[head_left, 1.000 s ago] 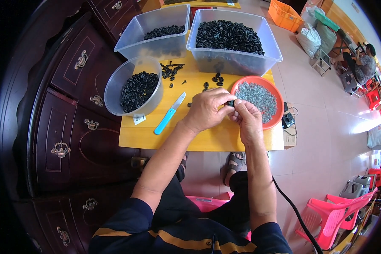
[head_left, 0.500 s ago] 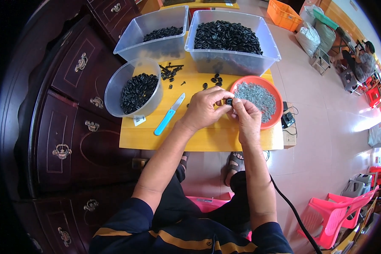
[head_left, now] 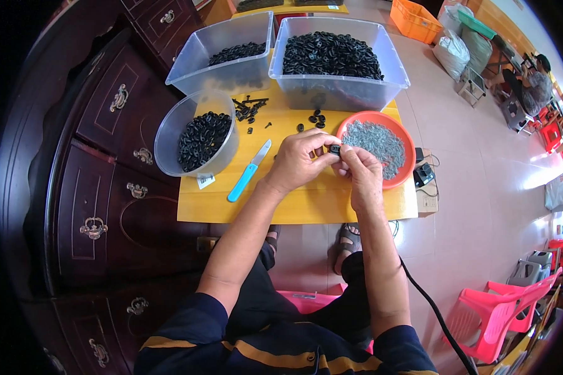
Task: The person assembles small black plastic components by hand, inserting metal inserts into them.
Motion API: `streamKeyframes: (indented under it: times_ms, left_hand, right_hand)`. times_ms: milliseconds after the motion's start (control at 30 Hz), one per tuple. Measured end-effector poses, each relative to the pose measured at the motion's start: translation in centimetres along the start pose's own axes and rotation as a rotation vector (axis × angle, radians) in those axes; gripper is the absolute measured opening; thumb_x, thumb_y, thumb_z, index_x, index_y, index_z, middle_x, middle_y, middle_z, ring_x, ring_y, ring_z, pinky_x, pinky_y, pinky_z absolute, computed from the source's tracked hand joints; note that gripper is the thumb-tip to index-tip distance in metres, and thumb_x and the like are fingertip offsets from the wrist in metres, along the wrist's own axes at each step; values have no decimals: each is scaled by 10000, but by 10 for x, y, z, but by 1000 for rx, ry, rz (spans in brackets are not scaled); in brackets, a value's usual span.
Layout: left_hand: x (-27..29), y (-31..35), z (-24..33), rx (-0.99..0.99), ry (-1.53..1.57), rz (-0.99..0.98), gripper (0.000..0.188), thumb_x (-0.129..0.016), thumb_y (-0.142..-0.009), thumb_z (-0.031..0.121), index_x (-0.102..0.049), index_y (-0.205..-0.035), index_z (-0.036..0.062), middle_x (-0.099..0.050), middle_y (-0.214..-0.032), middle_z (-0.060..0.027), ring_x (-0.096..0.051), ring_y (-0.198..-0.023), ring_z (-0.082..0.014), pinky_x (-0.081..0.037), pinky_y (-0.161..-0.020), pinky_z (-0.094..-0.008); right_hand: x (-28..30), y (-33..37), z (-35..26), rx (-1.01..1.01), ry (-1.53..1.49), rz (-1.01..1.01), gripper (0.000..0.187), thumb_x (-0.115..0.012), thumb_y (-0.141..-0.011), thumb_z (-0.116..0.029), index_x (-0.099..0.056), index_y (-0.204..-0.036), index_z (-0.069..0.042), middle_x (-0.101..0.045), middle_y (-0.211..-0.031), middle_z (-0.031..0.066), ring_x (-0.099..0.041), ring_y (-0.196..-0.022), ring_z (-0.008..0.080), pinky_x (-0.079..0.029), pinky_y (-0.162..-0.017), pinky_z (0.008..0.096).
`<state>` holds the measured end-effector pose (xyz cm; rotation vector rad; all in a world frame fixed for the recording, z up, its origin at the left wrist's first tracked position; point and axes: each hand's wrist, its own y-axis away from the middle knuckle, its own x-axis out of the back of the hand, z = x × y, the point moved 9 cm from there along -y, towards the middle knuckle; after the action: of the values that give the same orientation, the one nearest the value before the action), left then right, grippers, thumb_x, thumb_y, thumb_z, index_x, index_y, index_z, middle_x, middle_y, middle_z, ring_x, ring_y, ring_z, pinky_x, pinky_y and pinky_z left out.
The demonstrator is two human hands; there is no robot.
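My left hand [head_left: 298, 161] pinches a small black oval plastic part [head_left: 335, 149] between thumb and forefinger. The fingertips of my right hand [head_left: 364, 172] are closed at the other side of the same part; whether a small screw is also in them is too small to tell. Just right of my hands sits an orange-red bowl [head_left: 409, 164] full of small silvery metal pieces [head_left: 375, 145]. A few loose black oval parts [head_left: 319, 119] lie beyond my hands on the yellow table [head_left: 219, 211]. Left of my left hand is a knife [head_left: 249, 172] with a blue handle.
A round clear tub [head_left: 164, 140] of black parts stands at the left. Two clear bins, one at the back left [head_left: 187, 61] and one at the back right [head_left: 397, 69], hold more. Black screw-like pieces [head_left: 249, 107] lie between them. Dark wooden drawers [head_left: 137, 206] border the left side.
Both hands stay at nearly the same place, still holding the black part between them. The whole view has shifted slightly.
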<state>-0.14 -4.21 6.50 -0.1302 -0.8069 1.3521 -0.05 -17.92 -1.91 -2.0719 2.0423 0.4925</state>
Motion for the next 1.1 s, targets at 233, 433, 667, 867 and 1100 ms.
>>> streamKeyframes:
  times_ms: [233,433,667,867,1100]
  left_hand:
    - [1,0,-2,9,5,-30,250,-746,-781,6,-704,-1024,42,-656,-813,-72,-594,-625,-157,-484,-577,-278]
    - [0,1,-1,-1,3,-36,263,-736,-783,-8,-703,-1040,42,-671,-844,-84,-580,-626,-167,-481,-580,-285]
    - [1,-3,1,-23,-25,-49,231,-735,-781,8,-698,-1008,36,-687,-858,-108,-650,-702,-241,-516,-637,-323]
    - [12,1,2,-61,-69,-61,213,-710,-807,-4,-697,-1018,25,-680,-876,-110,-654,-743,-226,-514,-662,-309]
    - [-2,6,4,-15,-75,-74,226,-727,-815,56,-693,-1038,46,-678,-887,-93,-635,-670,-215,-501,-605,-321]
  right_hand:
    - [-6,4,-4,-17,-5,23,202,-633,-974,-218,-696,-931,-31,-637,-746,-4,-532,-668,64,-416,-638,207]
    - [-4,4,-2,-12,-11,25,199,-639,-972,-218,-702,-946,-31,-651,-753,3,-546,-670,66,-428,-644,208]
    - [-5,2,-4,-9,24,23,199,-643,-971,-220,-705,-949,-32,-661,-753,2,-549,-671,60,-434,-646,210]
    - [-13,0,3,-12,45,-30,211,-649,-960,-217,-709,-949,-15,-670,-807,2,-611,-744,80,-447,-676,212]
    - [-3,7,-12,119,112,-7,211,-587,-1004,-175,-669,-906,-7,-624,-772,-5,-524,-694,58,-407,-634,201]
